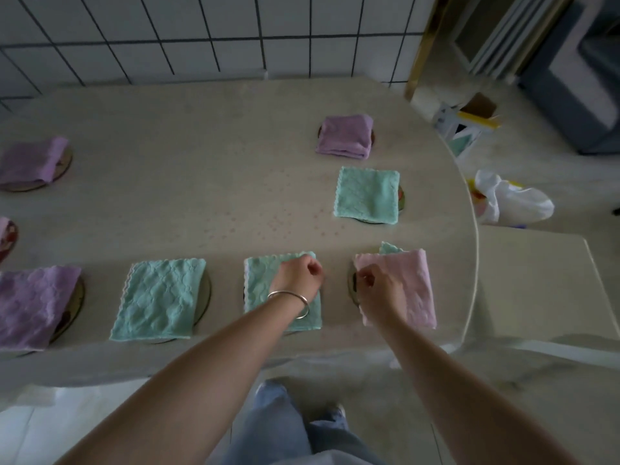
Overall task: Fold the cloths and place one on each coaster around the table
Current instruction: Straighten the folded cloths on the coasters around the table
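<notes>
Folded cloths lie on round dark coasters around the beige table (201, 182). My left hand (297, 278), with a silver bangle on the wrist, rests fisted on a folded green cloth (260, 283) near the front edge. My right hand (377, 290) pinches the left edge of a pink cloth (411, 283), which lies over a coaster (353, 286) with a green cloth corner (389, 248) showing beneath it. Another green cloth (159, 300) lies to the left, and one more (367, 194) farther right. Purple cloths sit at the front left (32, 303), far left (30, 161) and back right (345, 135).
A pink cloth on a coaster (5, 236) shows at the left edge. The table's curved right edge (471, 229) borders a pale chair (536, 290). On the floor to the right are a white plastic bag (513, 201) and an open box (466, 124). A tiled wall stands behind.
</notes>
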